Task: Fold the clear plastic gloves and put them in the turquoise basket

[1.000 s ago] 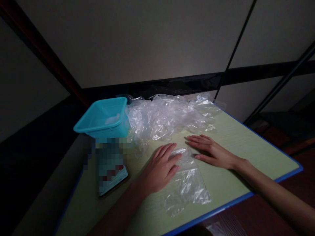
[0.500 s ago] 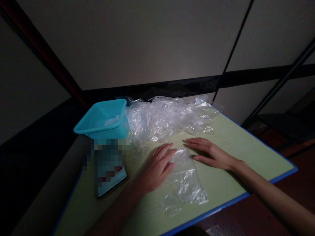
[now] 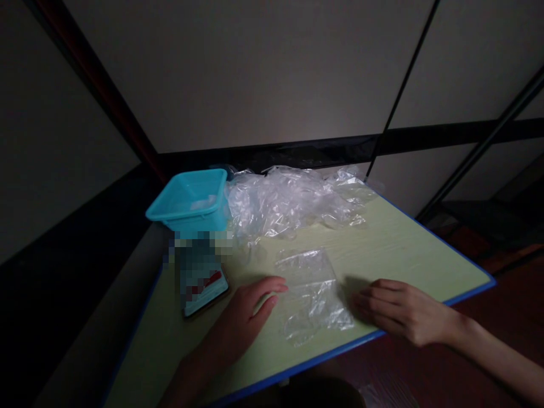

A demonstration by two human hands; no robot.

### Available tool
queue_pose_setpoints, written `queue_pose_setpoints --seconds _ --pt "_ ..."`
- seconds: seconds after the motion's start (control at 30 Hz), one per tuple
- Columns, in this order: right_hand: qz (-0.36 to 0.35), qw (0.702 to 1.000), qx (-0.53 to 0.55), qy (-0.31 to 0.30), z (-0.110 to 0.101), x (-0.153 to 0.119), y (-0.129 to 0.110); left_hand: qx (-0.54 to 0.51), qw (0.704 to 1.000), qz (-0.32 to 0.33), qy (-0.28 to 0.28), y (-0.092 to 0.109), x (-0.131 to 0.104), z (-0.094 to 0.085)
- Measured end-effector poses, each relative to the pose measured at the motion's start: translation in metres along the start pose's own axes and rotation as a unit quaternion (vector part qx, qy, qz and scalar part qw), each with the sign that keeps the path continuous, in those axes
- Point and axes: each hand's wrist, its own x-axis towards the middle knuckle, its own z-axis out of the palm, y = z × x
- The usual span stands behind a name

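Observation:
A clear plastic bag [image 3: 312, 294] lies spread on the table in front of me, creased, its lower half more crumpled. My left hand [image 3: 246, 311] is at the bag's left edge, fingers stretched out and thumb apart, holding nothing. To the right of the bag, near the table's front edge, my right hand [image 3: 402, 309] is palm down with loosely bent fingers; I see nothing in it. Farther back, a heap of crumpled clear plastic bags [image 3: 293, 201] covers the rear of the table.
A turquoise plastic basin [image 3: 191, 195] with something whitish inside stands at the back left. In front of it lies a phone or tablet [image 3: 206, 294], partly pixelated. The pale green table [image 3: 399, 249] has a blue edge. Behind it rise cabinet panels [image 3: 255, 73].
Both hands have drawn back towards me and moved apart, the left off the bag's upper left part, the right towards the front edge. The view has shifted slightly.

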Motion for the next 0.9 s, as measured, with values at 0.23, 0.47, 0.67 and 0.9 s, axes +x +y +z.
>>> queue_pose_setpoints --seconds 0.23,0.47,0.67,0.9 --pt "-0.058 0.998 0.006 -0.013 0.006 0.0 -0.006 0.013 0.999 0.023 0.04 -0.001 -0.004 0.013" --pt "-0.12 0.991 -0.05 0.016 0.008 0.008 -0.001 0.014 0.998 0.041 0.055 -0.004 -0.005 0.017" --pt "-0.119 0.991 -0.06 -0.002 0.009 0.015 0.01 0.017 0.997 0.044 0.055 -0.005 -0.005 0.018" --pt "-0.111 0.99 -0.081 -0.03 0.014 0.019 0.025 0.013 0.997 0.047 0.062 -0.004 -0.004 0.017"
